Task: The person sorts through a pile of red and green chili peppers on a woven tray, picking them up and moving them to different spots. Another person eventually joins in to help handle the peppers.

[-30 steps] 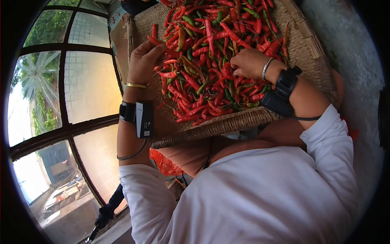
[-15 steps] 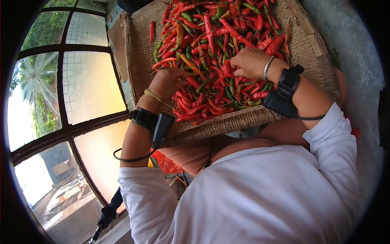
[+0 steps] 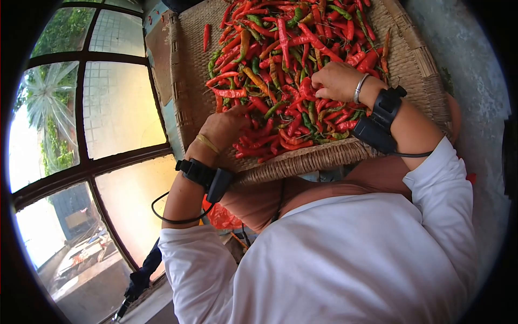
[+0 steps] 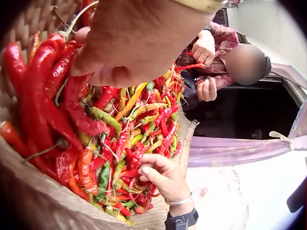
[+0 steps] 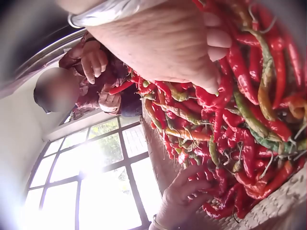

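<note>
A heap of mostly red chili peppers [image 3: 280,48], with some green and orange ones, lies in a woven tray [image 3: 302,166]. My left hand [image 3: 221,128] reaches into the near left edge of the heap. In the left wrist view its bent fingers grip the upper end of a wrinkled red chili pepper [image 4: 79,108]. On the right side of the heap, my right hand [image 3: 341,83] has its fingers curled. Thumb and fingers pinch a red chili pepper [image 3: 305,89]; the palm hides part of it.
One red chili [image 3: 206,36] lies apart near the tray's left side. Another person [image 4: 225,36] sits across the tray, with hands around a red chili. A paned window [image 3: 116,108] stands on the left and a grey wall [image 3: 475,92] on the right.
My left hand, which held a red chili at the tray's left side, has come down and right into the near part of the heap. The right hand has stayed almost in place.
</note>
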{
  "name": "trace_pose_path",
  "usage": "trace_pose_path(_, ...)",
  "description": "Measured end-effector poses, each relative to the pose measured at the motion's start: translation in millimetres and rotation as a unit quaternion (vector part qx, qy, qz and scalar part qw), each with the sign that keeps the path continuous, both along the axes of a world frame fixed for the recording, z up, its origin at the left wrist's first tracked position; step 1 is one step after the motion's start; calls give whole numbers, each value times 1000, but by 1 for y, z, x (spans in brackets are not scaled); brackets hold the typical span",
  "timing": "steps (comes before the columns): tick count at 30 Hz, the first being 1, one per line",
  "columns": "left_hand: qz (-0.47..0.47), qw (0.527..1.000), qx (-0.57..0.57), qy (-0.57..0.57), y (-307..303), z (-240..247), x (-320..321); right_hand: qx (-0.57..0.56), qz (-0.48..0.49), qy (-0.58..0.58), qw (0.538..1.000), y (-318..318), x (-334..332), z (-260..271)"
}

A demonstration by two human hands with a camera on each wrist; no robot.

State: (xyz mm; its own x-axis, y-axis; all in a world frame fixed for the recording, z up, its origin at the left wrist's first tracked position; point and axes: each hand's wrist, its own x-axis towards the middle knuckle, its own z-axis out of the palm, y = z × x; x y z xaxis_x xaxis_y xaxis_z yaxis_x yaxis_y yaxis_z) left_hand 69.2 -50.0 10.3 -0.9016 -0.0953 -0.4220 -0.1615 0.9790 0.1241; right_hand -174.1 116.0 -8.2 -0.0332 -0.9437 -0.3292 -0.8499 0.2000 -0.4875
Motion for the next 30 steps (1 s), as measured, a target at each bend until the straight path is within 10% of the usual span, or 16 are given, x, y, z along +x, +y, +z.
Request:
trace_pose_path(8,188,953,218,93,-18,37,-16,19,10,16,1000,-1,1,1)
trace_pose_path(10,326,836,402,180,-28,41,-30,28,9,20,999,-2,2,2)
trace_pose_path(13,341,787,435,273,-43,54,-65,38,9,26,999,-2,1,0)
trace_pose_path(15,306,647,514,473,-46,60,-86,37,10,27,999,-3,1,-1)
trace_pose_path(18,373,710,410,434,-46,50,-88,24,12,19,999,-2,-1,-2)
trace_pose_path(23,255,918,302,-4,-15,12,-39,0,21,26,999,0,1,-3)
trace_pose_path(30,77,968,240,-19,14,-17,-10,10,19,30,999,-1,2,-3)
